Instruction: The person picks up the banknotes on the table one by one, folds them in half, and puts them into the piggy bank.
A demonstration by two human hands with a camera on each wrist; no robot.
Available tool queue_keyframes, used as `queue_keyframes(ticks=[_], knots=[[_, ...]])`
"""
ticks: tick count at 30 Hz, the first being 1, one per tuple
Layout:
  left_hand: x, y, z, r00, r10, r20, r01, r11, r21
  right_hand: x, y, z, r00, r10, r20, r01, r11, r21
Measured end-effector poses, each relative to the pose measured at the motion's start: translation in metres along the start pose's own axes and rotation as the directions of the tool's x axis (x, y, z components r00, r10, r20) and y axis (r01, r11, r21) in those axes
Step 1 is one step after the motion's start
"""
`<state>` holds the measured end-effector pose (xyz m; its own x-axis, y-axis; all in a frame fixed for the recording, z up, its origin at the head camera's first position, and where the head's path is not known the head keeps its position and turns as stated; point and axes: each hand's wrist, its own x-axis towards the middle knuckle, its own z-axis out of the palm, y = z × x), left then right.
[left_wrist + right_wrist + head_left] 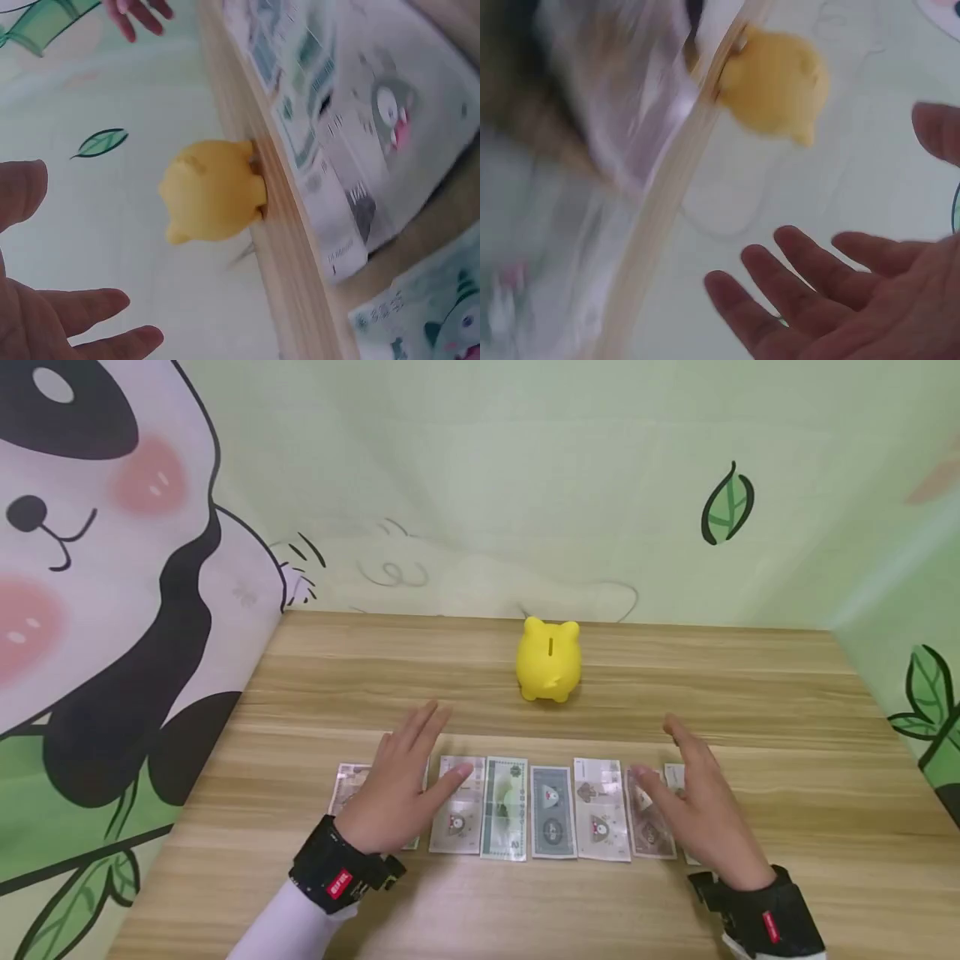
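Observation:
Several paper play banknotes lie upright side by side in a row, among them a green one and a blue-grey one. My left hand is over the left end of the row, fingers extended and thumb apart, hiding part of the notes there. Over the right end is my right hand, also with straight, spread fingers, partly covering a brownish note. Neither hand holds anything. A yellow piggy bank with a slot in its top stands behind the row. The right wrist view shows the notes blurred.
The wood-grain tabletop runs back to a pale green printed backdrop. A large panda is drawn on the left side, and leaves are printed at the right. Black bands circle both wrists.

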<state>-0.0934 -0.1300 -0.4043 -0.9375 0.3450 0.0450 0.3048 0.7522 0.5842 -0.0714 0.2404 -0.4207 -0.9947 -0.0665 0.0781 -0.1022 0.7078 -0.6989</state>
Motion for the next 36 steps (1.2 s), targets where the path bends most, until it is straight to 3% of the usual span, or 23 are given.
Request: queue_keyframes(ticks=[6, 12, 16, 21, 25, 30, 36], knots=[[-0.023, -0.011, -0.013, 0.998, -0.046, 0.031, 0.051, 0.980, -0.193, -0.007, -0.016, 0.017, 0.999, -0.003, 0.039, -0.006, 0.970, 0.243], [-0.045, -0.027, -0.027, 0.987, -0.149, 0.056, 0.159, 0.929, -0.334, -0.013, -0.032, 0.038, 0.994, -0.006, 0.110, -0.034, 0.934, 0.357], [-0.060, -0.037, -0.038, 0.973, -0.218, 0.079, 0.232, 0.892, -0.389, -0.016, -0.041, 0.054, 0.988, -0.010, 0.156, -0.064, 0.883, 0.465], [-0.074, -0.048, -0.049, 0.961, -0.261, 0.093, 0.275, 0.863, -0.424, -0.021, -0.055, 0.079, 0.973, -0.045, 0.228, -0.101, 0.803, 0.588], [-0.083, -0.058, -0.054, 0.953, -0.291, 0.077, 0.296, 0.859, -0.417, -0.025, -0.074, 0.103, 0.934, -0.120, 0.336, -0.132, 0.758, 0.639], [-0.091, -0.067, -0.053, 0.946, -0.319, 0.055, 0.312, 0.854, -0.417, -0.032, -0.100, 0.127, 0.871, -0.217, 0.441, -0.137, 0.756, 0.641], [-0.097, -0.078, -0.050, 0.923, -0.380, 0.058, 0.371, 0.838, -0.400, -0.032, -0.128, 0.144, 0.799, -0.284, 0.530, -0.195, 0.711, 0.675]])
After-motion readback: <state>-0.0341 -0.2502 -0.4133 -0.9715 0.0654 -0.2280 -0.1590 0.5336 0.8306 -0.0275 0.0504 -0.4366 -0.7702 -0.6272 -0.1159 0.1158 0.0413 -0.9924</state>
